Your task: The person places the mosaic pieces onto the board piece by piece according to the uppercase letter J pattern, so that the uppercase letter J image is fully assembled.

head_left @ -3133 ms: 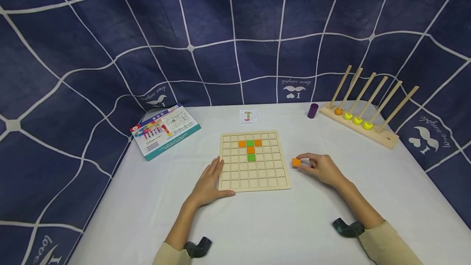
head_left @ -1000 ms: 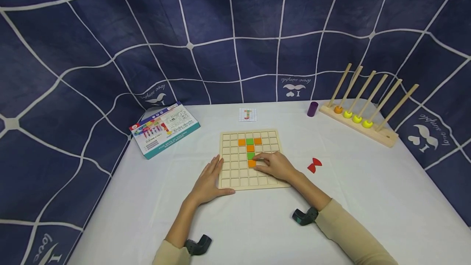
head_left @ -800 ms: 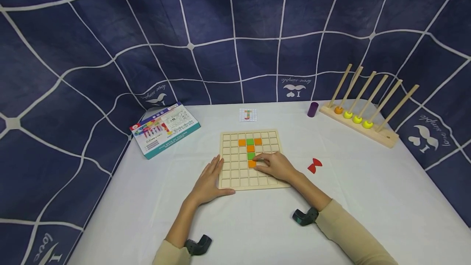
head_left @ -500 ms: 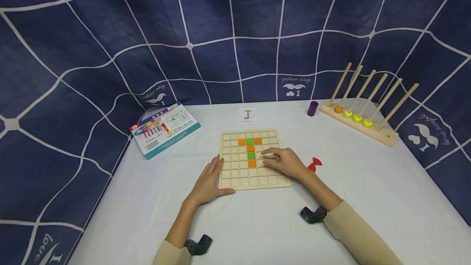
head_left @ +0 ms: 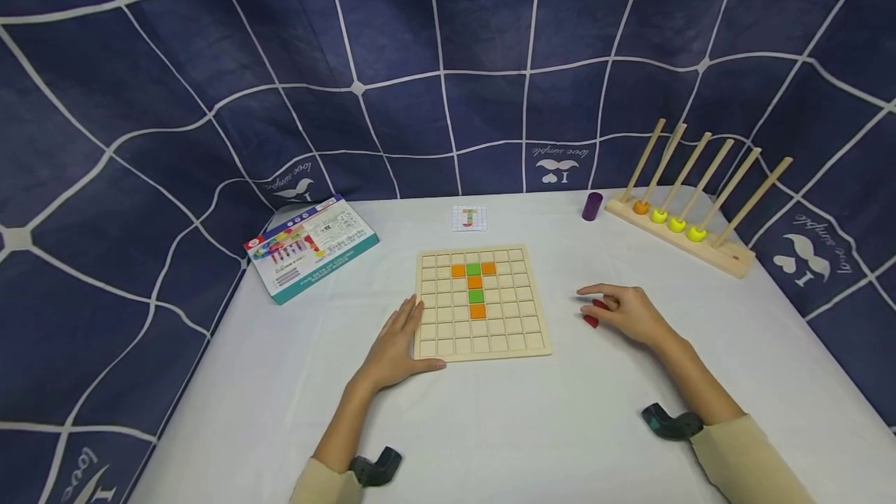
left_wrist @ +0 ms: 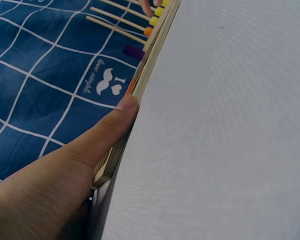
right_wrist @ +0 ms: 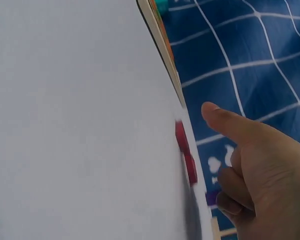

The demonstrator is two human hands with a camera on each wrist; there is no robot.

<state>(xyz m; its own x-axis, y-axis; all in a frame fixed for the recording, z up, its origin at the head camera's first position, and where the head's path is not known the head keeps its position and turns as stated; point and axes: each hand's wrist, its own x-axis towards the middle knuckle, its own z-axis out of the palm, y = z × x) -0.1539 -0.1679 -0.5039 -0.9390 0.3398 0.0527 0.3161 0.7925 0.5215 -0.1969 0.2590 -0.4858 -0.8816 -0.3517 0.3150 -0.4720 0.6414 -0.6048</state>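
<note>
Wooden grid board (head_left: 510, 324), flat on the white tablecloth (head_left: 490, 426) near the middle of the head view, bearing six coloured tiles (head_left: 475, 282): three in a row towards the far side, three in a column below the middle one. The left hand (head_left: 395, 352) grasps nothing; its fingers lie along the board's left edge, its thumb against the near edge. I judge this contact a stop rather than a clamp: a sideways push from it could slide or turn the board, since nothing braces the opposite side. The right hand (head_left: 630, 313) is likewise unburdened, forefinger extended and thumb held apart from it, just beside two red pieces (right_wrist: 190, 169). From my remote station the head view gives only partial sight of these, as the hand covers some of them; the right wrist view shows both on the cloth, clear of the thumb. Three faults seem possible. Fingers lowered carelessly could knock the pieces apart; a pinch spanning both could lift two where one was meant; and, as they appear slim, a fingertip might skid and push them away. Were the hand to pass low over the board, a knuckle could catch the orange tile (head_left: 477, 311) ending the column; how snugly it sits, I cannot tell.
</note>
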